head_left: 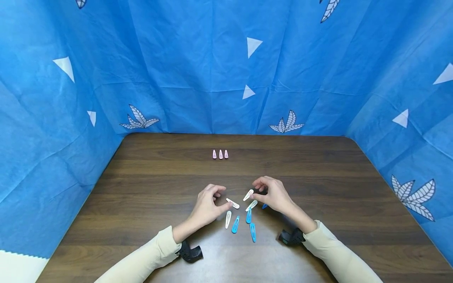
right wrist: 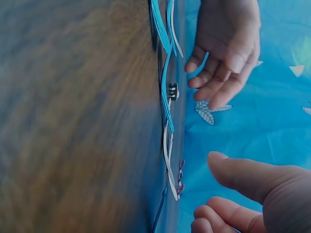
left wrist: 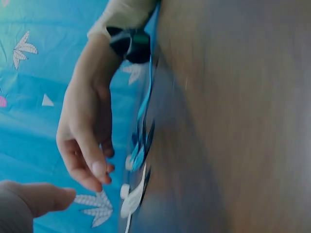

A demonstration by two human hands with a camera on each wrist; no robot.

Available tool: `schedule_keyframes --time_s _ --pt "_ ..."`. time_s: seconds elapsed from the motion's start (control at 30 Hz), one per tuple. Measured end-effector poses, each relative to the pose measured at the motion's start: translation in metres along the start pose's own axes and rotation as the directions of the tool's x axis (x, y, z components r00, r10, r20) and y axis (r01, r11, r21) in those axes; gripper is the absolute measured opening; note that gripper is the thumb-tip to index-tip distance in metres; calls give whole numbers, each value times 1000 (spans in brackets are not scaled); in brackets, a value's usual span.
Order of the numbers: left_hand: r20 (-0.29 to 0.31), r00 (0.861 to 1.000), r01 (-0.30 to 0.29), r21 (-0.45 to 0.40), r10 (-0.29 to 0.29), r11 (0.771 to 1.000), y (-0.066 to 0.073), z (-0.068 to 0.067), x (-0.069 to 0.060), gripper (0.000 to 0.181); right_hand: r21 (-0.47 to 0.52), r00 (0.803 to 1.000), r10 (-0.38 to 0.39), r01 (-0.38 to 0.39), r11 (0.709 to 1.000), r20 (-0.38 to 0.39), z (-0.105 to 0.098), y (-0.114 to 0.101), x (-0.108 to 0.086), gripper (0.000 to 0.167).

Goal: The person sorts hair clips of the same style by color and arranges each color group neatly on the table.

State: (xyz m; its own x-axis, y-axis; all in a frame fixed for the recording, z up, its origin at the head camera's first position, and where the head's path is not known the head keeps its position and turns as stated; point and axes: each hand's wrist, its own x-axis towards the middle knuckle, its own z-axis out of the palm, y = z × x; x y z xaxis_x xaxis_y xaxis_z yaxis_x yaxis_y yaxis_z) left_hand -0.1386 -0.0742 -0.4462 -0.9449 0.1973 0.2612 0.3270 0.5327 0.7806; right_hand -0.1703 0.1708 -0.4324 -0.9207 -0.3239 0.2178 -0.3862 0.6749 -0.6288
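My left hand (head_left: 208, 205) hovers with thumb and fingers apart, its thumb tip beside a white hair clip (head_left: 232, 203). Across from it, my right hand (head_left: 275, 194) is held the same way, thumb near another white clip (head_left: 248, 195). More white clips (head_left: 228, 219) and light blue clips (head_left: 235, 224) lie between and below the hands. A darker blue clip (head_left: 264, 206) is partly hidden under my right hand. In the right wrist view, my right thumb and fingers (right wrist: 238, 179) stand apart with nothing between them; white clips (right wrist: 168, 162) lie beyond.
Three pink clips (head_left: 221, 154) stand in a row farther back on the brown wooden table (head_left: 159, 165). A blue patterned cloth (head_left: 212, 63) hangs behind the table and along both sides. Black wrist devices (head_left: 190, 252) are worn at both cuffs.
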Motion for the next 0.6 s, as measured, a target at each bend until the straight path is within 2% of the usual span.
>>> schedule_keyframes --time_s 0.1,0.27,0.6 --pt "-7 1000 8 45 -8 999 1 5 -5 41 -11 1000 7 -7 1000 -5 1 2 0 27" --pt "-32 999 -14 142 19 990 -4 14 -10 40 -36 1000 6 -6 999 -2 5 4 0 24" --pt "-76 995 -45 256 67 966 0 21 -14 43 -102 998 54 -51 993 21 8 3 -2 24"
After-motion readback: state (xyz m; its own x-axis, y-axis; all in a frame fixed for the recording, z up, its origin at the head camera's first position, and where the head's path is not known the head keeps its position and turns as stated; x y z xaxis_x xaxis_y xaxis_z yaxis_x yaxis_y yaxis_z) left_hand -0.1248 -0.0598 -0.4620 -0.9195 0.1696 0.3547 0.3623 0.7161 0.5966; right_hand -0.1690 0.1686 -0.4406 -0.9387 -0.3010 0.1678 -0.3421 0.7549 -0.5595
